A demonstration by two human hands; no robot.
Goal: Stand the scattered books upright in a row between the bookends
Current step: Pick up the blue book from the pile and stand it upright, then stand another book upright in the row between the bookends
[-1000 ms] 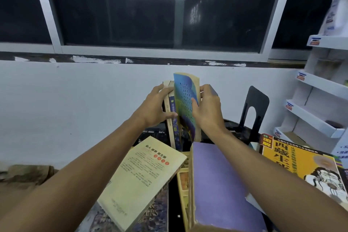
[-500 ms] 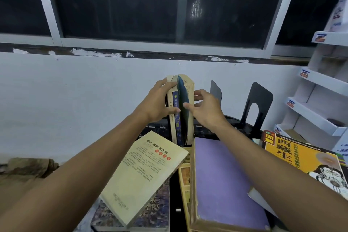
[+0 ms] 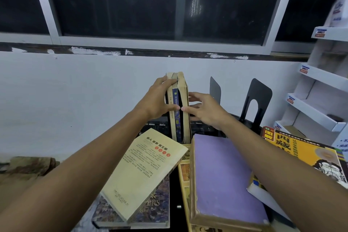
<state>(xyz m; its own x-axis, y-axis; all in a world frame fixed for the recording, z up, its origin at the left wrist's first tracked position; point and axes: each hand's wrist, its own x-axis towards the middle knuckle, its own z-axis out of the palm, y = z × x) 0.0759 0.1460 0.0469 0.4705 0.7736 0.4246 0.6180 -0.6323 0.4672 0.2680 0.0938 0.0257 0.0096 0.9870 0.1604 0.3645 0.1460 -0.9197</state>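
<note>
Three books (image 3: 178, 111) stand upright together on the dark table (image 3: 203, 130) in front of the white wall. My left hand (image 3: 160, 100) grips them from the left, fingers over their top and thumb across the spines. My right hand (image 3: 205, 109) rests with straight fingers against the right face of the rightmost book. Two black metal bookends stand to the right, a nearer one (image 3: 257, 100) and a farther one (image 3: 214, 88), apart from the books. A cream book (image 3: 145, 171), a purple book (image 3: 226, 179) and a yellow book (image 3: 305, 152) lie flat in front.
A dark patterned book (image 3: 150, 211) lies under the cream one. More book edges (image 3: 183, 171) show between the cream and purple books. A white tiered display shelf (image 3: 320, 88) stands at the right. A window (image 3: 150, 5) runs above the wall.
The blue-covered book went from tilted in my right hand to upright against the other two. My right hand let go of it and now lies flat against its side.
</note>
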